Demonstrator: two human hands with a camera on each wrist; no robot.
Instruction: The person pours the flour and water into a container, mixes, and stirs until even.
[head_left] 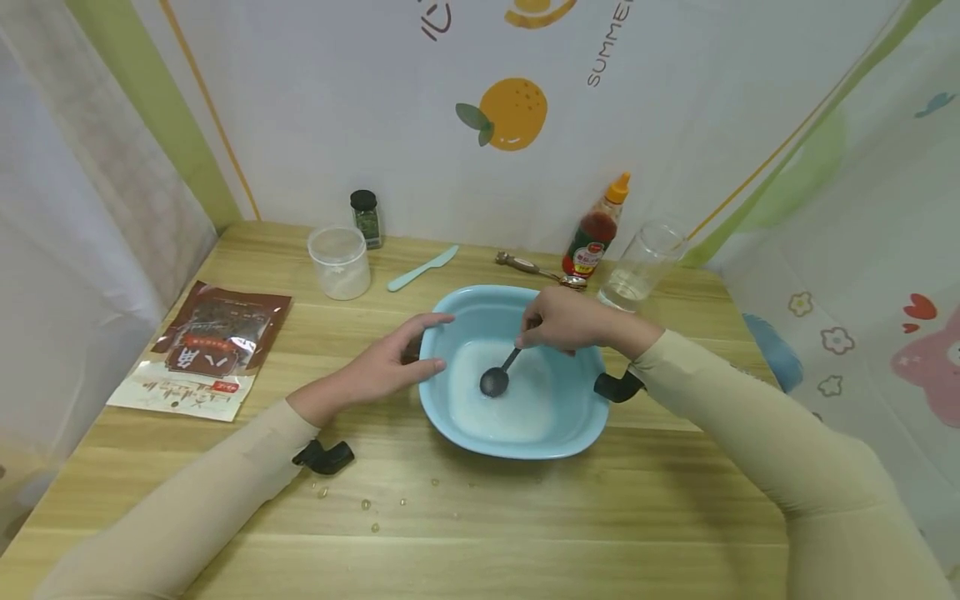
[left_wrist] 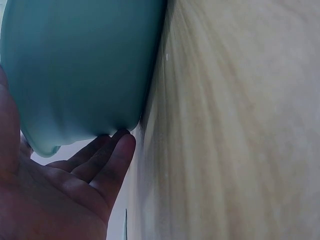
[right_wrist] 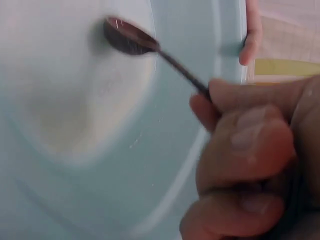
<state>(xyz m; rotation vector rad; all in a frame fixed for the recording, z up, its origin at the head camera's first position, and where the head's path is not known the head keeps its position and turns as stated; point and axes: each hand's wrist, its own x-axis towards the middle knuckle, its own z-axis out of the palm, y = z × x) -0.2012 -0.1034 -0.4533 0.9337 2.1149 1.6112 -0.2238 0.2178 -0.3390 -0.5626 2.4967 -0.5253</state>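
Note:
A light blue plastic basin point(head_left: 517, 448) stands on the wooden table with whitish liquid point(head_left: 525, 408) in its bottom. My left hand point(head_left: 382, 360) holds the basin's left side, thumb and index finger reaching over the rim. In the left wrist view, the other fingers point(left_wrist: 117, 160) press against the outer wall. Over the basin's right part, my right hand point(head_left: 566, 321) pinches the handle of a dark spoon point(head_left: 494, 382). The spoon's bowl points down and left, low over the liquid. In the right wrist view, the handle's end is hidden behind my fingers point(right_wrist: 250, 130).
Behind the basin are a lidded clear jar point(head_left: 341, 265), a spice bottle point(head_left: 367, 221), a mint spread knife point(head_left: 423, 268), a metal-ended utensil point(head_left: 528, 265), a sauce bottle point(head_left: 594, 233) and a tall glass point(head_left: 641, 265). A brown-and-white packet point(head_left: 210, 350) lies left. Droplets point(head_left: 366, 504) dot the front.

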